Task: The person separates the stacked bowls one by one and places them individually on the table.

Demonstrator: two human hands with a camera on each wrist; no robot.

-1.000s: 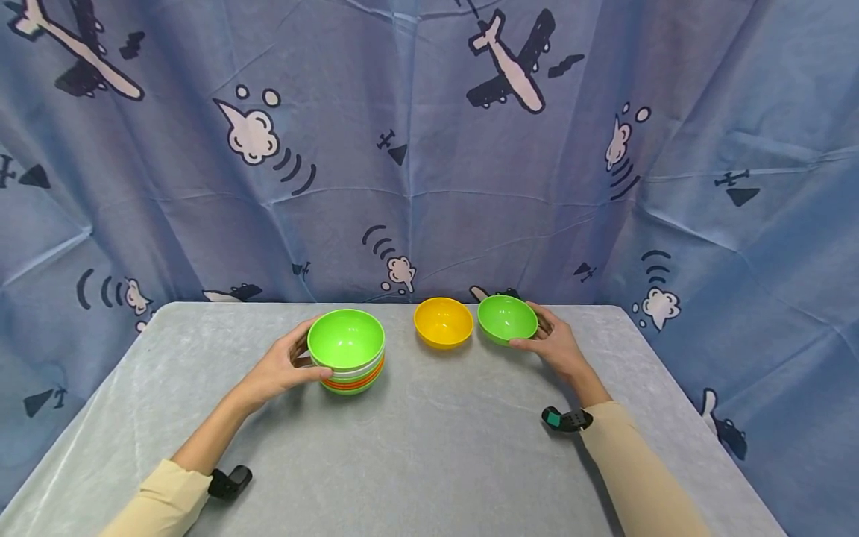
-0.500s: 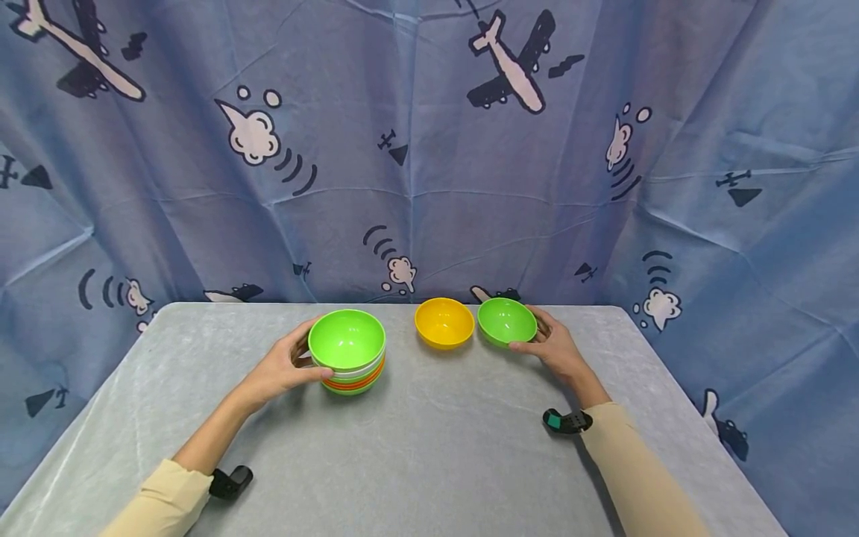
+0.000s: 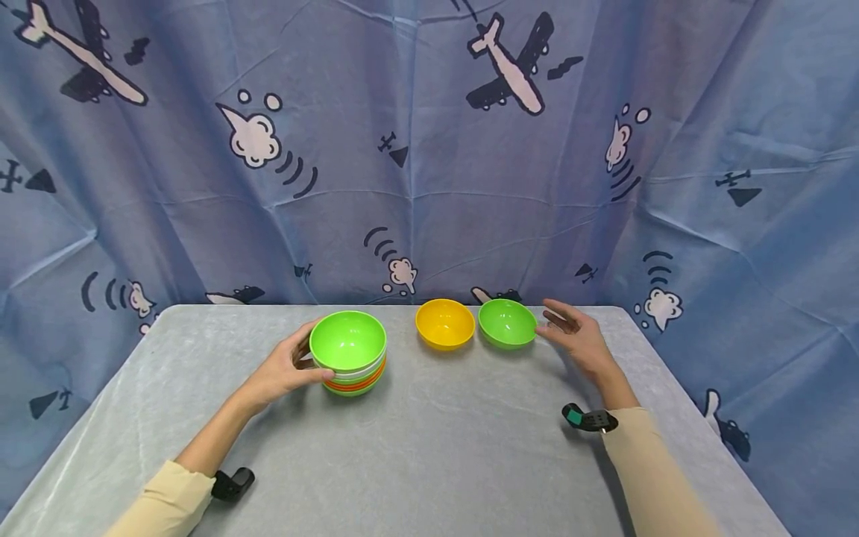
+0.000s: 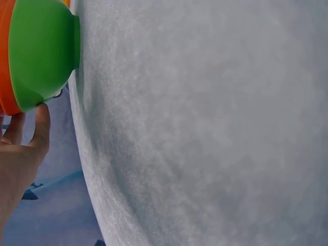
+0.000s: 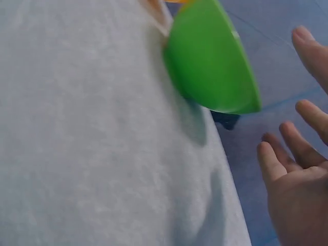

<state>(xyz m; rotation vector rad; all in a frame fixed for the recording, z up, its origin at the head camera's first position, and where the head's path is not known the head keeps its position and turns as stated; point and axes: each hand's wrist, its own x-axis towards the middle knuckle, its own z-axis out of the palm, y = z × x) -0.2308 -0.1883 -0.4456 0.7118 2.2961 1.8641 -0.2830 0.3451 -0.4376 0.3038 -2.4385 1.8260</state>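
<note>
On the left of the table, a stack of bowls [image 3: 349,382] has a bright green bowl on top, with white, green and orange rims below. My left hand [image 3: 282,375] grips its left side, thumb at the front and fingers behind. In the left wrist view the lowest green bowl [image 4: 43,51] has its foot down at the cloth. A single green bowl [image 3: 507,325] stands at the back, just right of a yellow bowl [image 3: 445,325]. My right hand [image 3: 585,344] is just right of that green bowl, fingers spread; a gap shows between them in the right wrist view.
A pale grey cloth covers the table [image 3: 429,447]. Behind its far edge hangs a blue curtain [image 3: 335,149] printed with planes and clouds. Each wrist wears a black band, the left one [image 3: 232,485] and the right one [image 3: 590,419].
My right hand has let go of the single green bowl and moved off to the right. The bowl stays beside the yellow one. My left hand and the stack have not moved.
</note>
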